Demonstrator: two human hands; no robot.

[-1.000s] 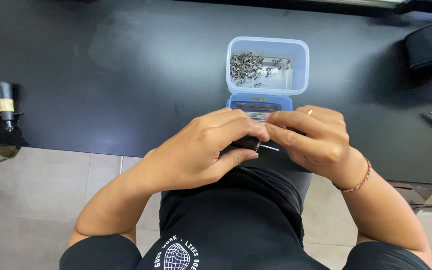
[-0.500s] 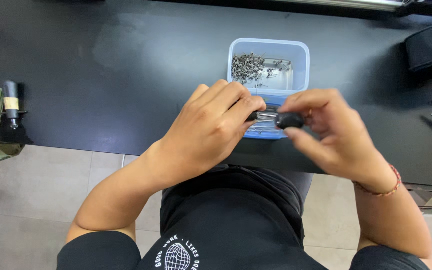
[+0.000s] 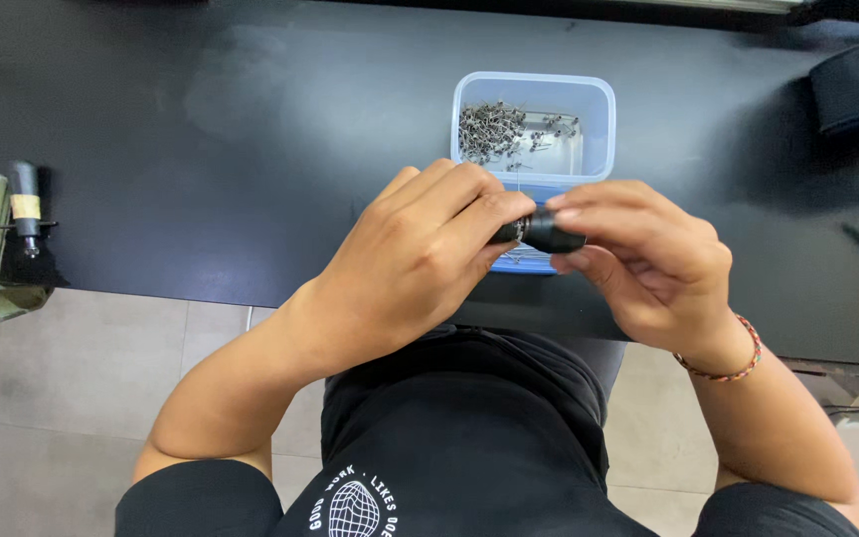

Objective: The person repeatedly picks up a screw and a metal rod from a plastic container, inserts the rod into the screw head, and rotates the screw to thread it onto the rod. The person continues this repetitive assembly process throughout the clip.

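While the left hand [image 3: 420, 259] and right hand [image 3: 648, 264] both pinch a small black cylinder [image 3: 547, 233] — joining looks under way — alignment needs care above the clear tub [image 3: 603, 129] of metal pins [image 3: 494, 129].

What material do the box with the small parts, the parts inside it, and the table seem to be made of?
Box: probably plastic, translucent pale blue; the table shows dimly through its walls.
Small parts: likely metal, grey with bright glints; too small to tell more.
Table: smooth black top with a soft sheen; laminate or coated board, cannot tell which.
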